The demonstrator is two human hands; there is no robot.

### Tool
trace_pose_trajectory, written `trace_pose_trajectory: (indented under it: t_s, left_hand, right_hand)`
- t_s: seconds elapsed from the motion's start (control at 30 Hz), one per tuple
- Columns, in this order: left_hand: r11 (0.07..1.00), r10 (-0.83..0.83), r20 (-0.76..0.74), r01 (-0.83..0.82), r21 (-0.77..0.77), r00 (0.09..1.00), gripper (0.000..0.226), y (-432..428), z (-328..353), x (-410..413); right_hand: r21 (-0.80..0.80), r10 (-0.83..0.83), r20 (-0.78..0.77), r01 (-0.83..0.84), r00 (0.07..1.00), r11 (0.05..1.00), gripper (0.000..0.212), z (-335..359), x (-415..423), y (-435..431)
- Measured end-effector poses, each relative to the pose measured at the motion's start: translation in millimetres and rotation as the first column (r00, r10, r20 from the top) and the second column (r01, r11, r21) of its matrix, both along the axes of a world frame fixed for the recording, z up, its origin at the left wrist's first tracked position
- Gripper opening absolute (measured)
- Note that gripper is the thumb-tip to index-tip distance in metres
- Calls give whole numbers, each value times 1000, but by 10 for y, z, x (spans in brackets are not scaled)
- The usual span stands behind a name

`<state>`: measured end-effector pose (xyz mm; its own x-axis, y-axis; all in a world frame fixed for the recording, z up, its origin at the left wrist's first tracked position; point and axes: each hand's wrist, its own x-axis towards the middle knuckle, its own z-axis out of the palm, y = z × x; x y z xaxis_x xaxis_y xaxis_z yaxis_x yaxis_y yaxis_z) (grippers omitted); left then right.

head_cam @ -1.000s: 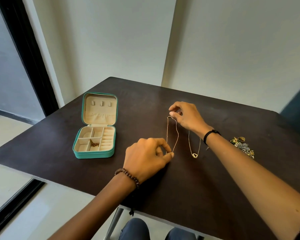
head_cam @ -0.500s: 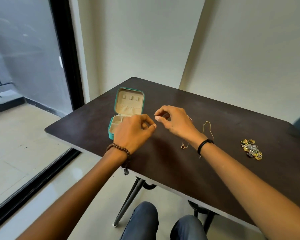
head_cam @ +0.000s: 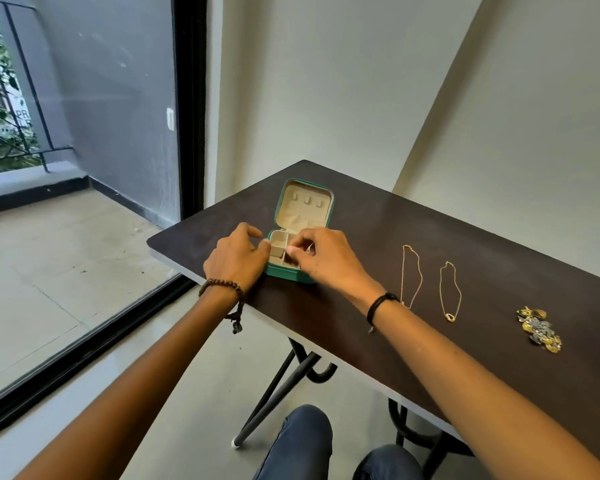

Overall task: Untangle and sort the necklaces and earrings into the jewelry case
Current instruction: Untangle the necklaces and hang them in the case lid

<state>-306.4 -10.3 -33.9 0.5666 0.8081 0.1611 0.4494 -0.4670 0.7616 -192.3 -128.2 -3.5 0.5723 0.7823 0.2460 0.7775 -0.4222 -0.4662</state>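
Now over jewelry case (head_cam: 282, 271), unlike before: left grip (head_cam: 236, 258) curled at 9 o'clock rim, hold unclear; right grip (head_cam: 326, 261) pinched, contents unclear.

Left hand (head_cam: 238, 257), right hand (head_cam: 330, 262) over jewelry case (head_cam: 285, 272)

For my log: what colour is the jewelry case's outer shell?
The jewelry case is teal green outside, cream inside; head view shows it best.
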Motion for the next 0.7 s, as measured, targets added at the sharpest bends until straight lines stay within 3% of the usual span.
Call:
trace_pose_trajectory:
  t_s: [0.2,0.33,0.57,0.7]
  left_hand:
    - [999,-36,14,36,20,999,21,48,-77,8]
    - [999,8,32,-10,52,999,23,19,-123,11]
    - [999,38,79,-40,23,996,18,16,-161,22]
    - [1000,24,84,-25,7,996,14,18,-165,20]
  right_hand:
    - [-18,-121,62,122,991,992,28,-5,-120,121]
    - [-35,-167,88,171,982,985,22,-10,-158,172]
    - [0,-112,-108,113,988,994,16,67,-120,125]
    - [29,-163,-82,166,983,986,18,103,-83,50]
